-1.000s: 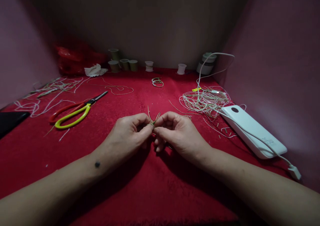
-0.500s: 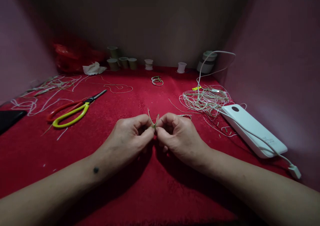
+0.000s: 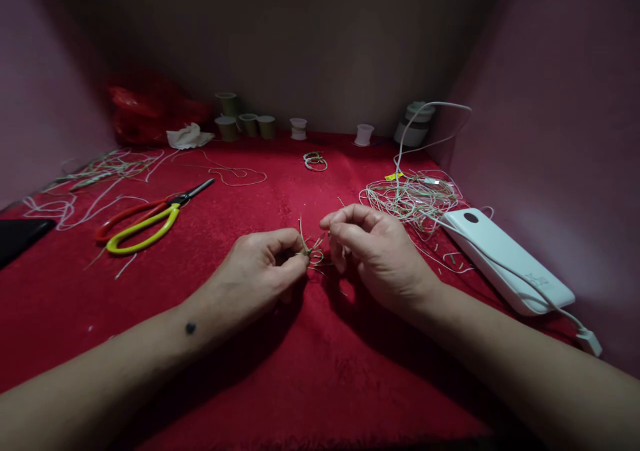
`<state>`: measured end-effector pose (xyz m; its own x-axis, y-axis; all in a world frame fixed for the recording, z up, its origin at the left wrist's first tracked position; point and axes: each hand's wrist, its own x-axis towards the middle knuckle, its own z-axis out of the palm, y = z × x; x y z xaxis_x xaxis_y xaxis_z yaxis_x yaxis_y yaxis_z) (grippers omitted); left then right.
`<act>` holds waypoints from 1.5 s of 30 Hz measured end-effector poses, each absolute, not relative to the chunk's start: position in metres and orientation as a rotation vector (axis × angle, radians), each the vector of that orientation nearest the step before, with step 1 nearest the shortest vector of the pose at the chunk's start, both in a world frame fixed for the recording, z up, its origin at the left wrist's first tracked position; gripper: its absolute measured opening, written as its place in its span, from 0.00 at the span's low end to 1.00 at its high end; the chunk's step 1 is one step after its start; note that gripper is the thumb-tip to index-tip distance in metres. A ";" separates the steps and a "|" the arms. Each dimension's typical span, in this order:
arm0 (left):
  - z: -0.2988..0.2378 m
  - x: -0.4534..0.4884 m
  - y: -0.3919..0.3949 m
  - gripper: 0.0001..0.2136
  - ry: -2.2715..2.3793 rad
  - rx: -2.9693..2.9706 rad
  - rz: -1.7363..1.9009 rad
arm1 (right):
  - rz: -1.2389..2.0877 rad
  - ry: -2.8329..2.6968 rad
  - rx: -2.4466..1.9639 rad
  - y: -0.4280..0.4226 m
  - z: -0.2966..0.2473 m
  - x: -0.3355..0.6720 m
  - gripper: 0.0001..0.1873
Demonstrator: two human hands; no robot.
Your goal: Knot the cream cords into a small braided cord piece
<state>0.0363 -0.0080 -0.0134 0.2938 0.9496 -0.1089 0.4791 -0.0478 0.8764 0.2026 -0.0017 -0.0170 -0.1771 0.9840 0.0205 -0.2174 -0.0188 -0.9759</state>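
Note:
Near the middle of the red cloth, my left hand [image 3: 270,261] is closed, thumb and forefinger pinching a small knotted bundle of thin cord [image 3: 313,252]. The cord is greenish and beige; loops and loose ends stick out to the right of the fingertips, and one end points up. My right hand [image 3: 373,248] is just right of the bundle, apart from it. Its fingers are half curled with gaps between them, and no cord shows in its grip. The lower fingers of both hands are partly hidden.
Scissors [image 3: 145,228] with red and yellow handles lie at left, near loose cords [image 3: 105,171]. At right are a tangled cord pile [image 3: 410,198] and a white power bank [image 3: 510,261] with its cable. Several spools [image 3: 266,127] and a corded ring [image 3: 315,162] sit farther back.
My right hand has let go of the cord bundle and moved right and slightly up, its fingers loosening. The left hand keeps its pinch; more loops and ends now show.

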 end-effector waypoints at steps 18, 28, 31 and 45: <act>-0.010 0.036 -0.003 0.06 1.282 1.572 0.573 | 1.638 -1.001 -0.705 0.007 -0.014 0.207 0.08; -0.010 0.035 -0.004 0.06 1.286 1.588 0.543 | 1.476 -1.131 -0.923 0.007 -0.008 0.210 0.06; -0.010 0.035 -0.005 0.06 1.279 1.612 0.535 | 1.369 -1.286 -1.044 0.006 -0.007 0.210 0.04; -0.016 0.038 -0.008 0.09 1.222 2.123 0.591 | 1.393 -1.513 -1.171 0.005 -0.013 0.202 0.05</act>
